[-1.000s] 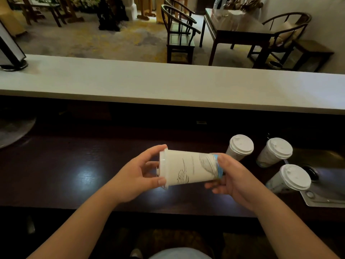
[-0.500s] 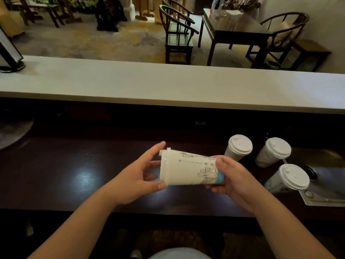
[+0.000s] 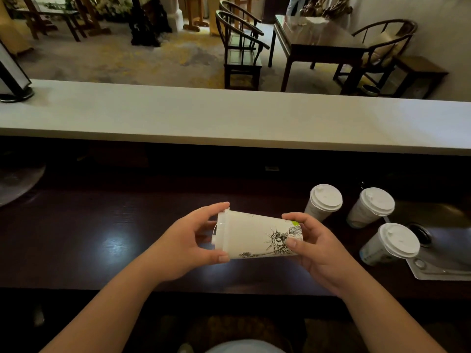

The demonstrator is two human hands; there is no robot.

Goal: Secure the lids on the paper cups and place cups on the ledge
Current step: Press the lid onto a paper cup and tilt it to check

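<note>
Paper cup point(image 3: 257, 236) is lying sideways in the air over the near edge of the counter point(image 3: 107, 240), lid point(image 3: 221, 231) pointing left. Left hand point(image 3: 190, 244) is gripping the lid rim with thumb and fingers curled round it; right hand point(image 3: 314, 244) is clasping the base. Since a second ago the cup is rotating: a statue print is now facing me, so I'm reading this as working round the rim. Lid seating looks partial, hard to tell. Three lidded cups point(image 3: 325, 201) are waiting toward the counter's right end; ledge point(image 3: 229, 118) is holding no cups.
</note>
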